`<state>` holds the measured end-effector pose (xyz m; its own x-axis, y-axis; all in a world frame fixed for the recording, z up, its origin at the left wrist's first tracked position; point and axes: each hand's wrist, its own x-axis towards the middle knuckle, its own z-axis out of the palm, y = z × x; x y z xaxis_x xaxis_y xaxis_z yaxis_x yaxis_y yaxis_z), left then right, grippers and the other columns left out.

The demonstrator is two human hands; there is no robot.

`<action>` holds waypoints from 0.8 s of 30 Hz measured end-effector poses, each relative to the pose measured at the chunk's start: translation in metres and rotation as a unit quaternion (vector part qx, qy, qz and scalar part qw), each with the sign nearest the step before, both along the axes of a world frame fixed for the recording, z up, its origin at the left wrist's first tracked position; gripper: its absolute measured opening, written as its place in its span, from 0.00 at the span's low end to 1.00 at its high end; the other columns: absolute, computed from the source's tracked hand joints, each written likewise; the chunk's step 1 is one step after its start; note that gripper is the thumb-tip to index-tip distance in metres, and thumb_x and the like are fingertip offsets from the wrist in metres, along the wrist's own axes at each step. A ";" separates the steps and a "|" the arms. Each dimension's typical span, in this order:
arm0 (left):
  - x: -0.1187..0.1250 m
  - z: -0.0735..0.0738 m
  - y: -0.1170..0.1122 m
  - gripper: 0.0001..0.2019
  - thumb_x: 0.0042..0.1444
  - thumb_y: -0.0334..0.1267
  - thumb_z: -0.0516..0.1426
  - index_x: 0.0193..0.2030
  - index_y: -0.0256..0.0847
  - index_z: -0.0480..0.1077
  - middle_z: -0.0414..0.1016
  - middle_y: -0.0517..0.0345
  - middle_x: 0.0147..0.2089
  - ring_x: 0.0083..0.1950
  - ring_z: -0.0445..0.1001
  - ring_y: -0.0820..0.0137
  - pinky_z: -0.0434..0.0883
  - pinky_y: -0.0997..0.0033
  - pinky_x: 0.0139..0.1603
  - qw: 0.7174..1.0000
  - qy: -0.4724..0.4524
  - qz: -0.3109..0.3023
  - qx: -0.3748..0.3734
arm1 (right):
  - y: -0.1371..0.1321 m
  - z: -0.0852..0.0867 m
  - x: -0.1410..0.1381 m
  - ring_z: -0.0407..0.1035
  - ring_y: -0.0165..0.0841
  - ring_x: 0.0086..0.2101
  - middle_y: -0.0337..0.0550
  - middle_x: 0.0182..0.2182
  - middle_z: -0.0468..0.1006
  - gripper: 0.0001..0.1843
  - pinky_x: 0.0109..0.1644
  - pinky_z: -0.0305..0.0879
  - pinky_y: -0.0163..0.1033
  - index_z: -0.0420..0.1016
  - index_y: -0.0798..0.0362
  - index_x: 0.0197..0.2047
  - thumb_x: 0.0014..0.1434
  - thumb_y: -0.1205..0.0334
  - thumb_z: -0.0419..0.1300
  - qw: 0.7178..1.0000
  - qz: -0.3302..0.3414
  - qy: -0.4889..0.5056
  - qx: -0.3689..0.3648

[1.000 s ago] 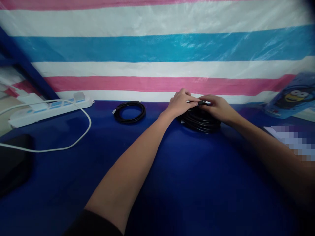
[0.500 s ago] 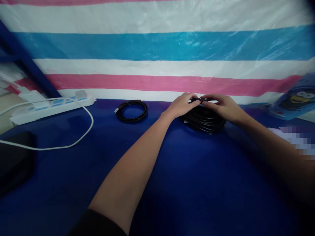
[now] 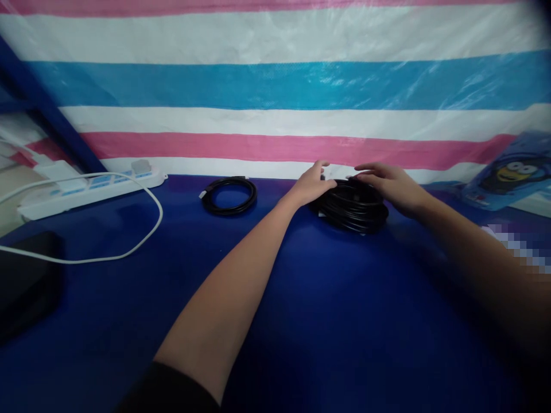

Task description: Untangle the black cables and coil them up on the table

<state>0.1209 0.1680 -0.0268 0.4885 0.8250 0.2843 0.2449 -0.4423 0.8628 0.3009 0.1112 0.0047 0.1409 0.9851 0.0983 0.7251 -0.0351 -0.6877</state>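
A thick coil of black cable point(image 3: 355, 212) lies on the blue table point(image 3: 275, 321) near the back edge. My left hand point(image 3: 310, 184) is at the coil's left side, thumb and fingers apart. Over the coil's right side is my right hand point(image 3: 390, 186), its fingers stretched out and a little spread. Both hands are close to the coil, but whether the fingertips touch it I cannot tell. Farther left sits a smaller ring of black cable point(image 3: 230, 211) with a pale connector end, apart from both hands.
At the back left stands a white power strip point(image 3: 94, 195) with plugs in it. A white cord point(image 3: 160, 215) loops onto the table. A dark object point(image 3: 30, 275) lies at the left edge. At the right is a blue cartoon-printed packet point(image 3: 508, 178). A striped sheet point(image 3: 258, 86) hangs behind.
Both hands held a short black cable end above the coil; now the fingers have let go and spread apart. The cable end has dropped to the coil. The view has shifted slightly.
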 end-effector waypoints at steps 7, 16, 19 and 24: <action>-0.001 0.004 -0.003 0.23 0.57 0.45 0.54 0.57 0.38 0.62 0.63 0.48 0.60 0.59 0.65 0.66 0.68 0.54 0.60 0.999 -0.012 -0.004 -0.045 | -0.002 -0.001 0.008 0.65 0.26 0.47 0.49 0.48 0.67 0.23 0.54 0.67 0.38 0.64 0.58 0.55 0.62 0.52 0.50 0.999 -0.008 -0.034 -0.034; 0.002 0.001 -0.009 0.22 0.58 0.45 0.53 0.57 0.39 0.62 0.65 0.49 0.57 0.55 0.68 0.69 0.71 0.59 0.56 1.000 -0.019 -0.005 -0.016 | -0.009 0.012 0.003 0.65 0.26 0.47 0.48 0.46 0.68 0.24 0.54 0.66 0.39 0.65 0.59 0.54 0.63 0.50 0.49 0.988 -0.029 -0.150 0.008; 0.004 -0.002 -0.014 0.22 0.58 0.45 0.53 0.57 0.39 0.63 0.66 0.49 0.57 0.55 0.68 0.69 0.71 0.59 0.56 1.000 -0.013 0.001 0.010 | -0.011 0.011 0.002 0.66 0.26 0.46 0.48 0.45 0.69 0.24 0.53 0.67 0.39 0.65 0.60 0.54 0.62 0.50 0.49 0.983 -0.021 -0.184 0.011; 0.008 -0.005 -0.021 0.21 0.58 0.45 0.53 0.55 0.38 0.64 0.65 0.49 0.58 0.57 0.67 0.68 0.68 0.56 0.59 0.997 0.026 0.034 0.062 | -0.008 0.002 -0.003 0.65 0.27 0.48 0.48 0.46 0.69 0.22 0.57 0.64 0.41 0.67 0.60 0.51 0.62 0.51 0.50 0.964 0.046 -0.262 0.009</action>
<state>0.1291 0.1466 -0.0319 0.4492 0.8169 0.3617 0.3201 -0.5251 0.7885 0.2979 0.1030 0.0068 -0.0201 0.9885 0.1502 0.9724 0.0542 -0.2269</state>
